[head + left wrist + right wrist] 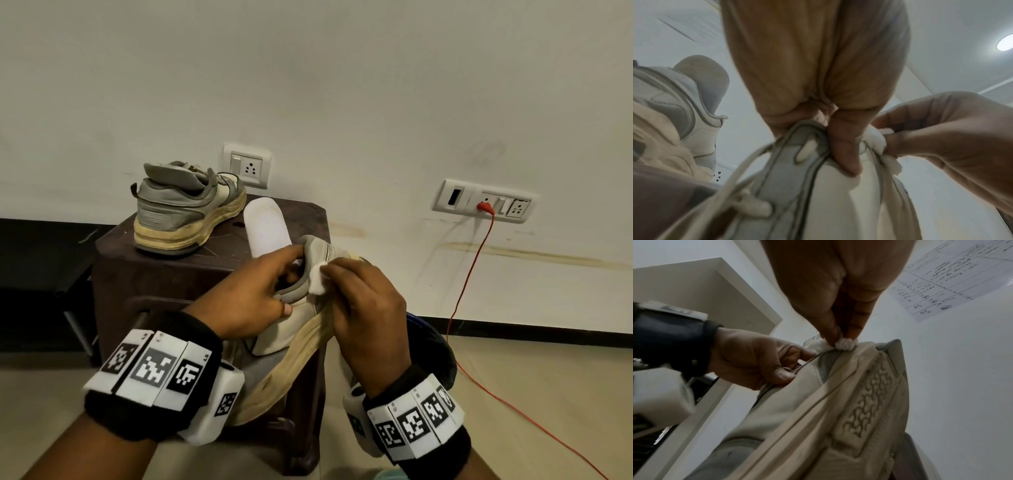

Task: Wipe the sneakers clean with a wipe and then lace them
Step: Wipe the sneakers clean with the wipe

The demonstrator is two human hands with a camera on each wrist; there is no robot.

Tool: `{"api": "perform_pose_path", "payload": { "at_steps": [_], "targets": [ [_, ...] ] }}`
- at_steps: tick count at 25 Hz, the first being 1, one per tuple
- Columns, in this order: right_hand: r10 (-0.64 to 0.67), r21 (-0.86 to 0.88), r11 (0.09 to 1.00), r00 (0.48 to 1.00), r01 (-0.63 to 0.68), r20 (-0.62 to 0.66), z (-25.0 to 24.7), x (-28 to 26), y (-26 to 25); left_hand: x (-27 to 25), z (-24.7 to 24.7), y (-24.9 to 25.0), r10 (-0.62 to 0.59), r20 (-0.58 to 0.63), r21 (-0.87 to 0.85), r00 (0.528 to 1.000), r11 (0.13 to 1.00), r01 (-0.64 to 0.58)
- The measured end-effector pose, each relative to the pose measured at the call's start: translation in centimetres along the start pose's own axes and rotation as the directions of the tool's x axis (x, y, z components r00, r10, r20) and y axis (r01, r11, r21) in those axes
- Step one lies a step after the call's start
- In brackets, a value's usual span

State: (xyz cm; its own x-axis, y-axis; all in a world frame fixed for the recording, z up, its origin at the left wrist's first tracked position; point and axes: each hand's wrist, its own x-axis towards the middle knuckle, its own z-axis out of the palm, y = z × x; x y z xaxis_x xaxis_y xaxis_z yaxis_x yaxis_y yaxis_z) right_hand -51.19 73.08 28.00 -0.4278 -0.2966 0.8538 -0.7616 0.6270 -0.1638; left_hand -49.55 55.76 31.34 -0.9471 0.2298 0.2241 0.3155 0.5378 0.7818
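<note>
Left hand (250,301) grips the sneaker (291,339) collar, fingers inside it; right hand (363,308) pinches a wipe (318,282) against its heel.

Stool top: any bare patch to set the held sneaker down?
Bare: the stool's near edge strip, in front of the second sneaker. Crowded: back left holds that sneaker, right has the white insole, with both hands and the held sneaker over it.

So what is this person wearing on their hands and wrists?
Both hands are bare. The left hand and right hand each have a black fabric wristband carrying a row of white tiles printed with black square marker codes, plus a white boxy camera housing below the wrist. No sleeves show.
</note>
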Motion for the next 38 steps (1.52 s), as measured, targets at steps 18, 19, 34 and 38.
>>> {"api": "perform_pose_path", "payload": {
  "at_steps": [18, 19, 34, 38],
  "targets": [
    [-0.164, 0.074, 0.984, 0.985, 0.16, 0.061, -1.1, 0.0, -0.7, -0.3, -1.1, 2.5, 0.033, 0.009, -0.407, 0.999, 0.913, -0.027],
    [-0.195, 0.086, 0.978, 0.977, 0.188, 0.08, -0.9, -0.5, -1.1, -0.3, -1.2, 2.3, 0.021, 0.009, -0.432, 1.0, 0.902, -0.015],
    [-0.24, 0.15, 0.964, 0.961, 0.22, 0.136, -0.5, 0.0, -2.1, -0.1, -2.0, 1.7, -0.071, -0.07, -0.509, 0.995, 0.86, 0.026],
    [-0.07, 0.024, 0.997, 0.997, 0.07, -0.03, 0.0, 2.3, 0.0, 0.5, -1.7, 1.0, -0.089, -0.101, -0.503, 0.991, 0.864, 0.026]
  ]
}}
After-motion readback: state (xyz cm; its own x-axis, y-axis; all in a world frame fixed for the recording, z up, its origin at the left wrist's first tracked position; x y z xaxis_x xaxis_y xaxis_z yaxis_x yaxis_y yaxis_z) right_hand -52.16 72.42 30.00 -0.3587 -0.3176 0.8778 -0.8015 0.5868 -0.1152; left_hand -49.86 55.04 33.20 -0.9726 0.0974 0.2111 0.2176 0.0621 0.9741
